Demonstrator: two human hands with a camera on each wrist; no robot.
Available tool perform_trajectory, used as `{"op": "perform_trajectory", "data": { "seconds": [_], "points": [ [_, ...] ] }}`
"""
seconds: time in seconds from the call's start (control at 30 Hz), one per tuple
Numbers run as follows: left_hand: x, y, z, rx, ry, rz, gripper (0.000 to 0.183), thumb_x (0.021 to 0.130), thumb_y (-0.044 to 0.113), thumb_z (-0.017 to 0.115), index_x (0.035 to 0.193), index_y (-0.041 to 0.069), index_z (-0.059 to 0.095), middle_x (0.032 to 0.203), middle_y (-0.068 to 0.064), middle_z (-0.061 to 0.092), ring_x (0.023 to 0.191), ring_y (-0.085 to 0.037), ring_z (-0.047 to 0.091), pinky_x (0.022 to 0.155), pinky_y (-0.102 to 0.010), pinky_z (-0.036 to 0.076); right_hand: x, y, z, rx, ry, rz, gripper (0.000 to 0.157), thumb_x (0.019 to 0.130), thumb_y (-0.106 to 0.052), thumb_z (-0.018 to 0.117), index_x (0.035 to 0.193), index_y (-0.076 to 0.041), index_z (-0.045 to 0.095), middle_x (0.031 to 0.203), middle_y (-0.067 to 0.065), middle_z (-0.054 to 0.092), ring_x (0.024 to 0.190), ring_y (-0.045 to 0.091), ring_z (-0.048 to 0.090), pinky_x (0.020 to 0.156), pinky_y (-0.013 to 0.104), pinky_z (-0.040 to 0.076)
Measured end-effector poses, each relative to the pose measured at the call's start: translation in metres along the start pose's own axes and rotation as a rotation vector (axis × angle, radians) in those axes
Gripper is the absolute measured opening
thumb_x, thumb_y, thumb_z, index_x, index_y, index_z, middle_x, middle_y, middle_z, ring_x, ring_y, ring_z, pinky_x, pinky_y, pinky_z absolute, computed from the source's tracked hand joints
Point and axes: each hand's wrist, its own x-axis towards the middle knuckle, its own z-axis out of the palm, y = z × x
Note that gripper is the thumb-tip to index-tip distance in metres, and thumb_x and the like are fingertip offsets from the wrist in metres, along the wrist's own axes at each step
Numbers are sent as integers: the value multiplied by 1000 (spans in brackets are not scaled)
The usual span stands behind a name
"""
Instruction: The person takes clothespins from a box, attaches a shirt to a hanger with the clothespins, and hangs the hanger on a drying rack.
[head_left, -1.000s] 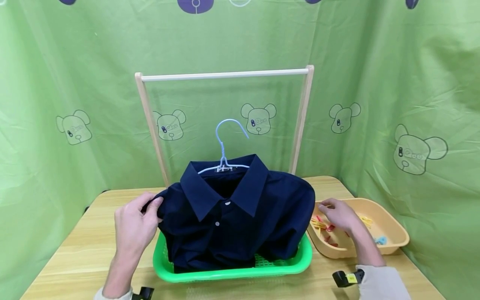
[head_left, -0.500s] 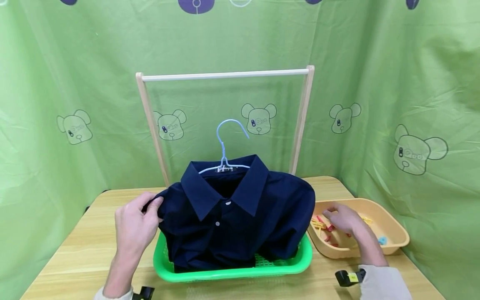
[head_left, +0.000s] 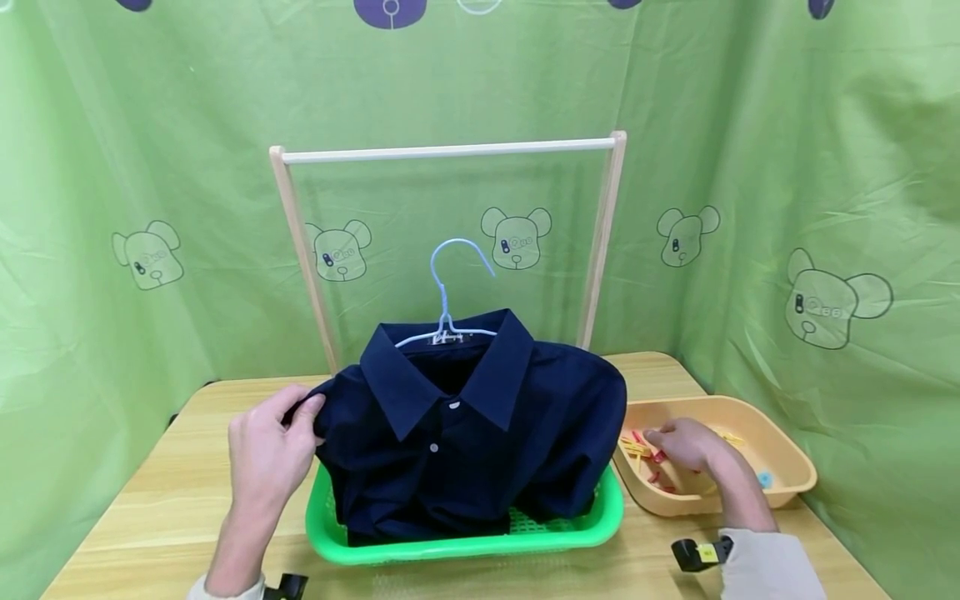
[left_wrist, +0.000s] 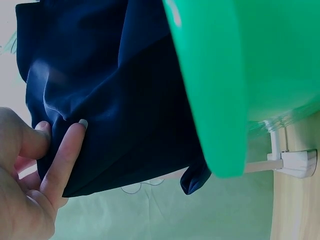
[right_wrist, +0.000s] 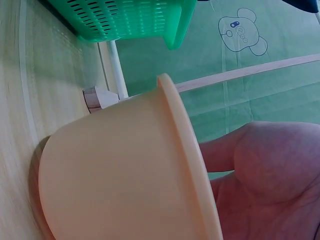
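Note:
A dark navy collared shirt (head_left: pixel 457 467) with white buttons sits on a light-blue wire hanger (head_left: pixel 444 292), its lower part bunched in a green plastic basket (head_left: pixel 465 550). My left hand (head_left: pixel 270 450) pinches the shirt's shoulder at the left; in the left wrist view, thumb and fingers (left_wrist: pixel 67 155) grip the dark cloth. My right hand (head_left: pixel 693 450) reaches down into a peach plastic basin (head_left: pixel 780 433), beside red clothespins (head_left: pixel 660 456) and yellow clothespins (head_left: pixel 637 448). Its fingertips lie behind the basin wall in the right wrist view, so I cannot tell whether they hold anything.
Behind the basket stands a wooden rack with a white crossbar (head_left: pixel 450 152). A small blue item (head_left: pixel 764 480) lies at the basin's right. Green curtains (head_left: pixel 825 208) with bear drawings enclose the wooden table (head_left: pixel 172 467).
My right hand has moved slightly rightward and lower into the basin, over the clothespins. The left hand, shirt and hanger have stayed in place.

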Motion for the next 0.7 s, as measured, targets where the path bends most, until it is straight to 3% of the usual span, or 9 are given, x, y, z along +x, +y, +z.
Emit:
{"op": "perform_trajectory", "data": {
  "seconds": [0.2, 0.33, 0.43, 0.7],
  "points": [
    [0, -1, -1, 1, -2, -6, 13, 89, 7, 75, 78, 13, 74, 57, 5, 67, 49, -11, 61, 50, -18, 40, 0, -1, 0, -4, -15, 6, 50, 107, -31, 46, 120, 16, 59, 97, 19, 58, 88, 30, 56, 73, 39, 44],
    [1, -1, -1, 6, 5, 1, 13, 89, 7, 75, 78, 13, 74, 57, 4, 67, 50, -13, 61, 51, -19, 40, -1, -1, 0, 29, -16, -5, 38, 105, -27, 47, 97, 6, 65, 77, 8, 56, 69, 21, 53, 61, 33, 41],
    [1, -1, -1, 8, 6, -1, 13, 89, 7, 75, 77, 13, 73, 56, 5, 67, 50, -14, 61, 50, -19, 39, -2, 0, 0, 66, -24, -12, 33, 104, -24, 48, 82, -3, 61, 64, 0, 47, 57, 15, 44, 55, 29, 36],
    [1, -1, 2, -1, -8, -4, 13, 90, 8, 75, 78, 14, 74, 57, 6, 67, 50, -12, 61, 51, -18, 40, -5, 3, 1, 68, -59, -20, 37, 104, -20, 47, 78, -2, 66, 63, 0, 53, 57, 13, 45, 55, 26, 35]
  ]
}}
